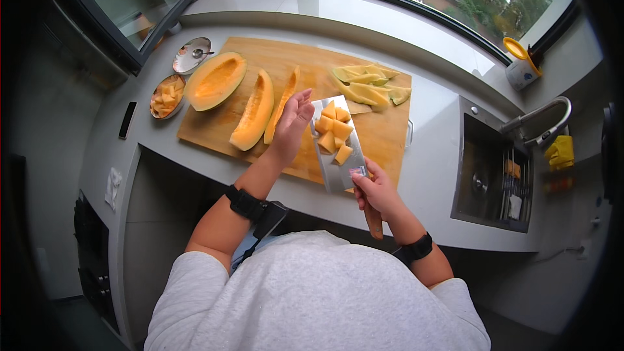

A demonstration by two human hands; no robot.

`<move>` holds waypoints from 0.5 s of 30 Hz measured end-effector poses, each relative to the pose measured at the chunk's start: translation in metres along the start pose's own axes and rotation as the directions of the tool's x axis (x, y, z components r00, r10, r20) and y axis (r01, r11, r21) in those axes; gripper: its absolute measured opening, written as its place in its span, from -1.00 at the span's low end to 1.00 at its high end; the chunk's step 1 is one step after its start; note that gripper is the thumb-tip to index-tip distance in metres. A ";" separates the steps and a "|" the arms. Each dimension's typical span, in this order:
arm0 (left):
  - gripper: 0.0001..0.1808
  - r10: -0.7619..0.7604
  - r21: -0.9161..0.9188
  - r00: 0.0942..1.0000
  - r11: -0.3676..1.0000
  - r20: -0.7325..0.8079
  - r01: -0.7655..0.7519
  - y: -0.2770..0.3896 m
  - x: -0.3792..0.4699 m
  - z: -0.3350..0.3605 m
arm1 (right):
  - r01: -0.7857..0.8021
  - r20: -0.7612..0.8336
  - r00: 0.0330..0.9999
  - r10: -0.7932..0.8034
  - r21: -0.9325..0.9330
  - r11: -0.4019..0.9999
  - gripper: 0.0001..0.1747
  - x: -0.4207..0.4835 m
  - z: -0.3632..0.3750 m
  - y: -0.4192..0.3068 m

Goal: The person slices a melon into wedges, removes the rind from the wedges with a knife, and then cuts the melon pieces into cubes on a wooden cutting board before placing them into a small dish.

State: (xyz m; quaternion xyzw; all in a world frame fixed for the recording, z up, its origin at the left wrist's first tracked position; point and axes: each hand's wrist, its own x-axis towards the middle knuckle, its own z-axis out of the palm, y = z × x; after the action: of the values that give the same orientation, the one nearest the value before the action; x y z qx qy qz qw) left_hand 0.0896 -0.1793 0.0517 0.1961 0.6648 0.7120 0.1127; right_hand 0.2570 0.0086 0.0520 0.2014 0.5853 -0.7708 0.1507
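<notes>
My right hand [378,190] grips the wooden handle of a cleaver [336,173], its broad blade held flat. Several orange melon cubes [335,131] rest on top of the blade. Just left of the blade, my left hand [294,119] is raised with its palm turned toward the cubes, holding nothing. Behind it lie two melon wedges [253,109], one partly covered by the hand. A seeded melon half [216,81] sits cut side up at the left of the wooden cutting board [312,53]. Cut rinds [373,85] are piled at the board's right.
Left of the board stand a bowl of melon cubes [167,97] and a patterned dish [189,58] with a spoon. A phone [127,120] lies on the counter. At right are a sink [480,180] with a faucet [541,112] and a white tub [522,72] on the ledge.
</notes>
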 end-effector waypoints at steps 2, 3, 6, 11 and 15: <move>-0.40 0.173 0.374 0.985 0.915 -0.024 -0.152 0.008 -0.007 -0.008 | -0.013 0.019 1.000 0.013 -0.005 1.000 -0.45 -0.002 0.004 -0.013; -0.46 0.189 0.453 0.981 0.878 -0.034 -0.153 0.012 -0.009 -0.014 | -0.009 0.023 1.000 0.009 -0.012 1.000 -0.46 -0.002 0.006 -0.019; -0.68 0.198 0.582 0.976 0.806 -0.091 -0.109 0.023 -0.010 -0.030 | -0.001 0.024 1.000 0.002 -0.029 1.000 -0.47 0.000 0.019 -0.037; -0.76 0.141 0.556 0.989 0.825 -0.033 -0.099 0.036 0.001 -0.064 | -0.023 0.012 1.000 0.023 -0.048 0.999 -0.51 0.011 0.050 -0.061; -0.82 -0.007 0.411 1.000 0.912 0.003 0.005 0.043 0.022 -0.103 | 0.008 0.000 1.000 -0.008 -0.079 0.997 -0.54 0.024 0.088 -0.083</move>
State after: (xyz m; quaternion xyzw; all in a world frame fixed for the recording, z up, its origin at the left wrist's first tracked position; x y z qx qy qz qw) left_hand 0.0302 -0.2672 0.0928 0.2149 0.7999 0.5556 0.0724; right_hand 0.1851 -0.0539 0.1304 0.1928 0.6164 -0.7475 0.1553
